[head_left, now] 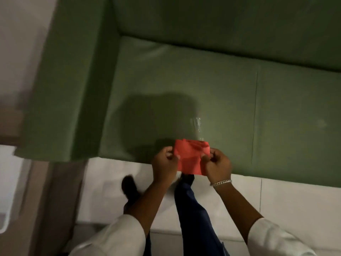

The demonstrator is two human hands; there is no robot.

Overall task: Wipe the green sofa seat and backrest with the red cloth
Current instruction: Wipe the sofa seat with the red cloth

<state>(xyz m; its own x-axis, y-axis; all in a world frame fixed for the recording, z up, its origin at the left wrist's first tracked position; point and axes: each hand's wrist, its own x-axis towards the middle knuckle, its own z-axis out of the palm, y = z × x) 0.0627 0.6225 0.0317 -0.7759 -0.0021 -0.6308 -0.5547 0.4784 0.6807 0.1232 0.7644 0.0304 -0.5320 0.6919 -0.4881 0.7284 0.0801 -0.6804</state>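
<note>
Both hands gripping the red cloth [191, 157]
Left hand [165, 166] and right hand [217, 164] pinch its sides over the sofa seat's [184, 85] front edge.

Seat cushion [193, 85] lies open from front edge to backrest [230, 24], w/ only a small clear shiny thing [196, 125], too blurred to identify, sitting near the front. Armrest [70, 85] walls off the left side; to the right the seat runs open past a seam [255, 111] to frame edge.
</note>
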